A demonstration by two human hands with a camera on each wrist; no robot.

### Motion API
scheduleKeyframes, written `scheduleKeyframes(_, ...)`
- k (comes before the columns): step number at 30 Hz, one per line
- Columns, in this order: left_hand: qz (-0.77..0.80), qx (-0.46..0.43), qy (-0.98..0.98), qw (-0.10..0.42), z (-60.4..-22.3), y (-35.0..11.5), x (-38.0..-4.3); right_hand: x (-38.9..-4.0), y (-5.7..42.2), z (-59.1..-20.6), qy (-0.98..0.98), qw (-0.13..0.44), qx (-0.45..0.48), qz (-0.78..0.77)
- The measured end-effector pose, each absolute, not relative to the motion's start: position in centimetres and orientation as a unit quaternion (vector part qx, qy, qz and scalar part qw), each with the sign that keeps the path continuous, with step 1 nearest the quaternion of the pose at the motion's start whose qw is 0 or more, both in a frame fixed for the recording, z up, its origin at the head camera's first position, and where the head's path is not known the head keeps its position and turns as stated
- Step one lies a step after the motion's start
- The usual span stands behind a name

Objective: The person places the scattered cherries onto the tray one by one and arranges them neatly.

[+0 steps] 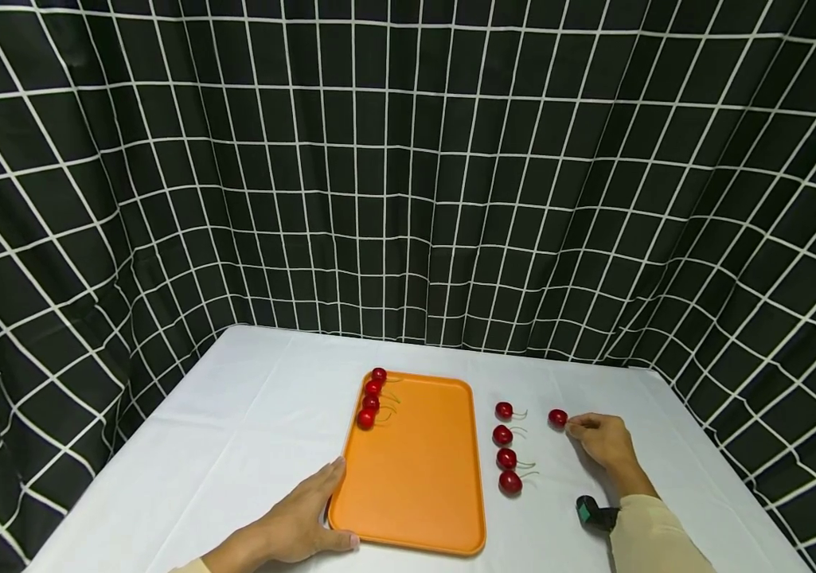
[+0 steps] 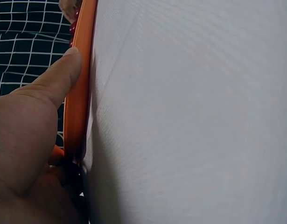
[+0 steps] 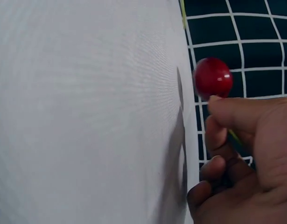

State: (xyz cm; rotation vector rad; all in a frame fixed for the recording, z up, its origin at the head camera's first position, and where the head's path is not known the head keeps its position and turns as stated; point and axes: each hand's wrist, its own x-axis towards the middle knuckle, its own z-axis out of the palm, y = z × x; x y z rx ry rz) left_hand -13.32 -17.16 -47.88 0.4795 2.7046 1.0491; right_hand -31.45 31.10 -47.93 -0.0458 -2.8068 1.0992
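An orange tray lies on the white table. My left hand rests against its near left corner, fingers along the left side and thumb at the near edge. In the left wrist view, a straight digit of the left hand touches the tray's side wall. Several red cherries with stems line the tray's far left edge. Right of the tray, my right hand pinches a cherry at its stem end. The right wrist view shows that cherry just beyond the thumb tip; the fingers hide part of the stem.
Between the tray and my right hand, several more cherries stand in a column on the white tablecloth, stems pointing right. A black curtain with a white grid encloses the table at the back and sides.
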Motion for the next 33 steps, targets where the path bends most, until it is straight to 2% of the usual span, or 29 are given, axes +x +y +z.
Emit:
scheduleKeyframes(11, 0.347, 0.166, 0.918, 0.095, -47.9, -17.4, -13.5, -30.8, 29.4, -45.3, -0.898, 0.073, -0.009, 0.434)
scheduleKeyframes(19, 0.350, 0.163, 0.917, 0.096, -47.7, -17.4, -13.7, -30.4, 27.3, -42.5, -0.889, 0.104, -0.001, 0.446)
scheduleKeyframes(33, 0.362, 0.168, 0.912, 0.096, -48.1, -17.4, -13.4, -28.1, 22.6, -38.3, -0.861, 0.147, 0.064, 0.482)
